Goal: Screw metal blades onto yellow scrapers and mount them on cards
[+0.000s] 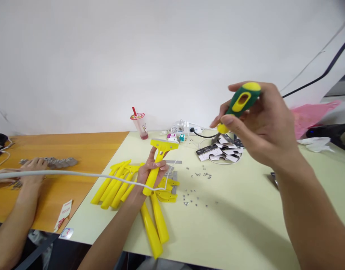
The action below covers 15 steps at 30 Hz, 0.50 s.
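My left hand (145, 170) is wrapped round the handle of a yellow scraper (154, 172), whose wide head points up with small screws in it. High on the right, my right hand (269, 120) grips a green and yellow screwdriver (244, 99), its shaft slanting down and away. Several more yellow scraper handles (116, 187) lie on the table left of and below my left hand. Yellow head pieces (165, 197) and flat metal blades (175, 176) are partly hidden behind it. Small loose screws (190, 198) are scattered on the table between my hands.
A pile of black and white cards (220, 150) lies at the back, near a power strip (180, 127). A cup with a red straw (140, 125) stands by the wall. A white cable (76, 173) crosses the view. A co-worker's hands (34, 168) rest near grey parts (61, 162) on the left.
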Tool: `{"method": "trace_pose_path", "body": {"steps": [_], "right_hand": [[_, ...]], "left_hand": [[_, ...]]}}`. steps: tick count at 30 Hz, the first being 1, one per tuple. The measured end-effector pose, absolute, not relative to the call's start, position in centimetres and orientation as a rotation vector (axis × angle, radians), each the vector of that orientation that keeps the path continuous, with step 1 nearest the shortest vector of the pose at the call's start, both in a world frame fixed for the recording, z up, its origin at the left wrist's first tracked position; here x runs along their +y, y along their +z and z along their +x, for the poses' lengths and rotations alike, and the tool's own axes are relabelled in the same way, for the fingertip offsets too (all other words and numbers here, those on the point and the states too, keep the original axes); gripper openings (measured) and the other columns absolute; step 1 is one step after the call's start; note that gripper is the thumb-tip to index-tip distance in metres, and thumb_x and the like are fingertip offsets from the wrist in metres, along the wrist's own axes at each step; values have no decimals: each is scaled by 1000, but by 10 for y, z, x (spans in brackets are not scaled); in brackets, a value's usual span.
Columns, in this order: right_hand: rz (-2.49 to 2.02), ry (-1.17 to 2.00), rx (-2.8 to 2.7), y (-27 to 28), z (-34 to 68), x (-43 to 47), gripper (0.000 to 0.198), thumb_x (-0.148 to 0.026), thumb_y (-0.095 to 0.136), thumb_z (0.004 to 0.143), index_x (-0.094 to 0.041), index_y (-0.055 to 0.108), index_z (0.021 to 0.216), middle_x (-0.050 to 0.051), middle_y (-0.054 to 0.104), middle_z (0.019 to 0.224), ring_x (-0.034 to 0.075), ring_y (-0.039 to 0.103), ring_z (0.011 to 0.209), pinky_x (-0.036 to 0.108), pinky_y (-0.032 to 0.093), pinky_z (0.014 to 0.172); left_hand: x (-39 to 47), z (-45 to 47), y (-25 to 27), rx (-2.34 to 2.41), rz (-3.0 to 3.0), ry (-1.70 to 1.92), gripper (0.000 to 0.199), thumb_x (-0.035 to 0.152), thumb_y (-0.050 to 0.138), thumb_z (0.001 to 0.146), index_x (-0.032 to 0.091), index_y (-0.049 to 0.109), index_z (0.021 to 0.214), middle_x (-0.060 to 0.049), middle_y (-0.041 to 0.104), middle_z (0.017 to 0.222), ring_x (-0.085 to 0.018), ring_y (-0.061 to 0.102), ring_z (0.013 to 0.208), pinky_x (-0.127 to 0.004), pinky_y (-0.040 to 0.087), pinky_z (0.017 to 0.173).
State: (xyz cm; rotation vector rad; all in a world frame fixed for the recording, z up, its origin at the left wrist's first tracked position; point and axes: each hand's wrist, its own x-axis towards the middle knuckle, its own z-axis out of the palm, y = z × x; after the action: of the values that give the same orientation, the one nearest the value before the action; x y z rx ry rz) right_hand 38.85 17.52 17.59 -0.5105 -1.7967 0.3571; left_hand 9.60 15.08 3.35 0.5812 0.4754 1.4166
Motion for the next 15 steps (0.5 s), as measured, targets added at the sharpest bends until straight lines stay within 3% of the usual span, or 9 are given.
{"method": "trace_pose_path", "body": {"steps": [3,9,15], "right_hand": [[-551,321,-1757,180,401,178,38,-43,77,105,-42,64,141,5,70,114,24,76,90,45,70,81],[-593,280,-1732,187,410,173,38,-55,77,102,-50,63,137,5,67,136,28,75,100,50,71,80],[-689,166,-1741,187,419,171,37,-59,68,107,-43,57,139,4,66,111,22,70,84,42,68,73]], "left_hand": [[149,92,32,480,619,1420,61,7,80,62,33,79,117,-6,69,142,-3,46,63,-24,46,66],[147,91,34,443,595,1395,61,5,79,60,32,81,115,-5,72,127,-3,44,63,-23,47,69],[150,91,37,426,645,1389,62,4,81,63,35,81,117,-4,73,125,-4,49,66,-23,48,69]]}}
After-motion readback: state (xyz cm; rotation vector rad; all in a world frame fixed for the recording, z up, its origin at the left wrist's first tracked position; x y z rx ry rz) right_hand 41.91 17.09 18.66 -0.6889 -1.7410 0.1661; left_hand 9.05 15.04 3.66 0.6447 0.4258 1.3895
